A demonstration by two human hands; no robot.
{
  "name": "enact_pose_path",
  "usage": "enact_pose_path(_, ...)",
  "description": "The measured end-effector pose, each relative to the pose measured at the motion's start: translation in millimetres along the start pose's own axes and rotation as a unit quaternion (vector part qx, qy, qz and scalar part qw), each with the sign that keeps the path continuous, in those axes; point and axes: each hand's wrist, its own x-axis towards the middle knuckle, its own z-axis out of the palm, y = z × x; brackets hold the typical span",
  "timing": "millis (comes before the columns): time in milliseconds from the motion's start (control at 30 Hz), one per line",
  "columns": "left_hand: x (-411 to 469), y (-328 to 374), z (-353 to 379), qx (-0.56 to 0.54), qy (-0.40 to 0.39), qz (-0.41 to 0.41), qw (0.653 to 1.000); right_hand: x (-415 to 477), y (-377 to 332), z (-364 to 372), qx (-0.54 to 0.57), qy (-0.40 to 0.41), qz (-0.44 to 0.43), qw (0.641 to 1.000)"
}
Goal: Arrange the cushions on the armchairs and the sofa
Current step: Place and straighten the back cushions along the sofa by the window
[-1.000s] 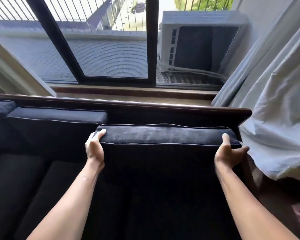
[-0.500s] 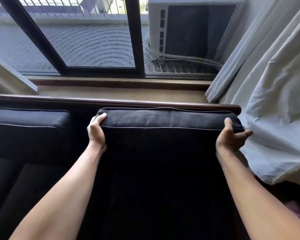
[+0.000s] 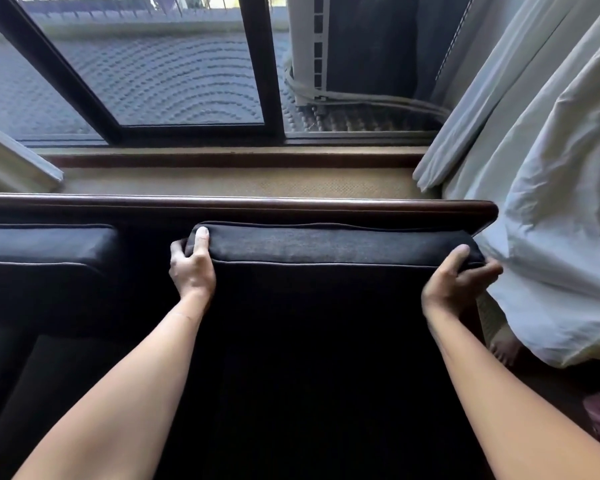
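Note:
A dark navy back cushion [image 3: 329, 247] with light piping stands upright against the sofa's wooden back rail [image 3: 243, 204], at the sofa's right end. My left hand [image 3: 191, 268] grips its upper left corner, thumb on top. My right hand [image 3: 456, 284] grips its upper right corner, fingers wrapped round the end. A second dark back cushion [image 3: 45, 247] stands against the rail to the left, with a gap between the two. The cushion's lower part merges with the dark seat and is hard to make out.
A white curtain [image 3: 548, 188] hangs close against the sofa's right end, touching my right fingers. Behind the rail lies a beige sill [image 3: 236, 183] and a dark-framed window [image 3: 257, 64]. An air-conditioning unit [image 3: 312, 46] sits outside. A foot [image 3: 504, 348] shows below the curtain.
Both hands have pushed the cushion back and up until its top sits just under the wooden rail. My view has tilted downward and closer.

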Motion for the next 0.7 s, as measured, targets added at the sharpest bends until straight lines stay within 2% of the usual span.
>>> enact_pose_path(167, -4, 11, -11, 0.205, -0.002, 0.073, 0.976, -22, 4, -2, -0.156, -0.022, -0.114, 0.981)
enact_pose_path(233, -3, 18, -21, 0.275, -0.024, 0.119, 0.954, -43, -6, -4, -0.220, -0.072, -0.135, 0.964)
enact_pose_path(333, -8, 32, -40, 0.335, -0.064, 0.179, 0.923, -79, -20, -3, -0.288, -0.180, -0.224, 0.914)
enact_pose_path(500, -13, 42, -92, 0.302, -0.091, 0.245, 0.917, -163, -59, 7, -0.258, -0.312, -0.317, 0.858)
enact_pose_path(700, 29, 31, -198, 0.240, -0.036, 0.285, 0.927, -278, -115, 41, -0.192, -0.409, -0.356, 0.818)
